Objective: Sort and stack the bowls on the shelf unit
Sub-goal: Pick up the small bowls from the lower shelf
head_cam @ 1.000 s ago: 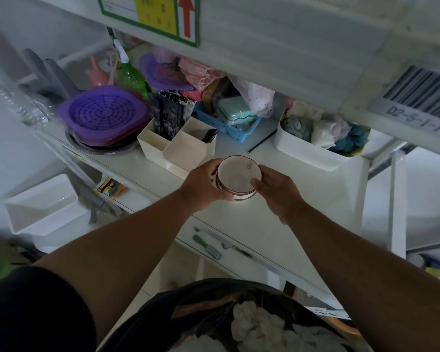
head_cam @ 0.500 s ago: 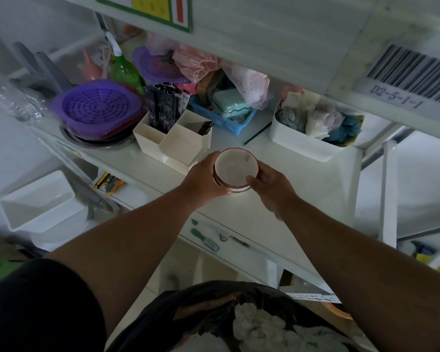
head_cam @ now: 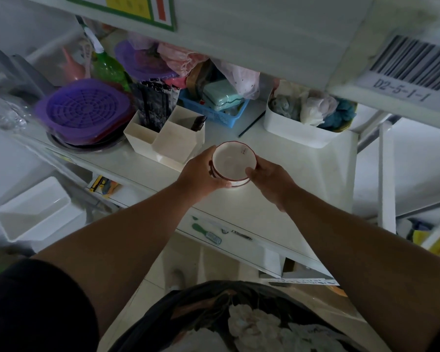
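Gripping bowl (head_cam: 233,160) w/ both hands, left hand (head_cam: 200,174) & right hand (head_cam: 271,181) fingers curled round its sides.

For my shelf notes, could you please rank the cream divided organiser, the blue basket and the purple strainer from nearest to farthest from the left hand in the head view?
From the left hand:
1. Cream divided organiser, just beyond it.
2. Blue basket, further back, slightly right.
3. Purple strainer, far off to the left.
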